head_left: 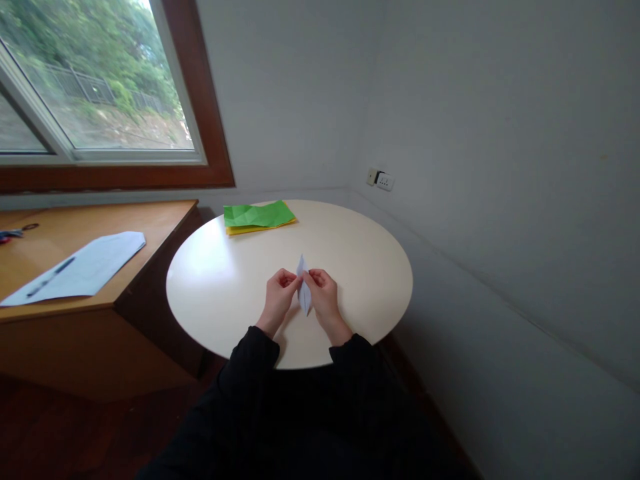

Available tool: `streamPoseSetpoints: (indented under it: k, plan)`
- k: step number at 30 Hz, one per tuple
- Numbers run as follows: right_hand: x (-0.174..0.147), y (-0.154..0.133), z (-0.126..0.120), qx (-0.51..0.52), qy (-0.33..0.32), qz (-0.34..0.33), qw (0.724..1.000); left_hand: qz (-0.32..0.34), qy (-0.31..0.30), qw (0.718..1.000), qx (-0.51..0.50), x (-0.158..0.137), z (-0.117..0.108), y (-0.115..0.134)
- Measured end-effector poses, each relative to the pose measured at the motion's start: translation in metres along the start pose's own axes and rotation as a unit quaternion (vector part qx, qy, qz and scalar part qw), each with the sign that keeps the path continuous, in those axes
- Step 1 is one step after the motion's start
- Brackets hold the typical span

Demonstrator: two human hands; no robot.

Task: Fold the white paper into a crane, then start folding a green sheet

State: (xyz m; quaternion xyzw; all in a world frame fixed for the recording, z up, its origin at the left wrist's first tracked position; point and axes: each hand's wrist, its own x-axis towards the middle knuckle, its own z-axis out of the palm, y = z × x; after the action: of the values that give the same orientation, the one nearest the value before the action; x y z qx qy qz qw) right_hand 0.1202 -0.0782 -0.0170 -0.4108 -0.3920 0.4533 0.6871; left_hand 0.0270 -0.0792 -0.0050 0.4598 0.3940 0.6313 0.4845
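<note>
A small piece of folded white paper (pixel 305 300), narrow and pointed at both ends, is held upright over the near half of the round table (pixel 360 267). My left hand (pixel 281 293) pinches it from the left, thumb and fingers closed at its middle. From the other side my right hand (pixel 323 293) grips the same paper, its thumb close to the left thumb. The fingers partly cover the middle of the paper, so the folds there are hidden.
Green paper (pixel 260 215) with creases lies over yellow paper (pixel 250 231) at the table's far left. A wooden desk (pixel 160 220) on the left bears white sheets (pixel 107 260), a pen (pixel 53 276) and scissors (pixel 17 233). Walls stand behind and to the right.
</note>
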Motion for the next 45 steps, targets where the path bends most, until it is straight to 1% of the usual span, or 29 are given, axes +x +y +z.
streamPoseSetpoints:
  k: [6,8,10,13,15,18,21,24,27,30,33,39,42,45]
  plan:
    - [0.001,0.0,-0.003,-0.044,0.019,-0.032,0.998,0.037,-0.03,0.996,0.08,-0.004,0.002,0.004]
    - [0.001,-0.001,-0.003,-0.065,0.019,-0.046,0.997,0.039,-0.028,0.996,0.08,-0.004,0.002,0.004]
    - [0.001,-0.001,-0.002,-0.085,0.014,-0.062,0.994,0.016,-0.028,0.999,0.039,-0.003,0.003,0.002]
    - [-0.001,-0.001,-0.001,-0.104,0.01,-0.084,0.991,-0.046,-0.036,0.998,-0.038,-0.002,0.003,0.001]
    - [-0.002,-0.002,-0.001,-0.119,0.008,-0.097,0.988,-0.074,-0.049,0.995,-0.056,-0.001,0.003,0.001]
    - [-0.004,-0.002,-0.001,-0.157,0.003,-0.138,0.978,-0.084,-0.074,0.992,-0.061,-0.002,0.003,0.004]
    - [-0.004,0.0,-0.001,-0.191,-0.018,-0.18,0.965,-0.095,-0.084,0.988,-0.088,-0.003,0.003,0.007]
    - [-0.004,0.004,0.0,-0.219,-0.045,-0.201,0.954,-0.112,-0.077,0.982,-0.131,-0.003,0.003,0.007]
    - [-0.004,0.009,0.0,-0.241,-0.056,-0.219,0.944,-0.135,-0.058,0.975,-0.165,-0.001,0.001,0.004]
    - [-0.004,0.01,0.0,-0.24,-0.059,-0.217,0.944,-0.151,-0.052,0.97,-0.185,0.002,0.0,0.002]
    - [-0.005,0.007,0.0,-0.216,-0.047,-0.201,0.954,-0.153,-0.054,0.969,-0.188,0.003,-0.002,0.001]
    - [-0.007,-0.004,0.0,-0.16,-0.02,-0.147,0.976,-0.14,-0.097,0.976,-0.137,0.001,-0.002,0.002]
    - [-0.007,-0.005,0.001,-0.127,-0.016,-0.118,0.985,-0.135,-0.102,0.978,-0.125,0.0,-0.001,0.003]
    - [-0.006,-0.004,0.001,-0.11,-0.02,-0.113,0.987,-0.134,-0.104,0.978,-0.121,0.0,-0.001,0.005]
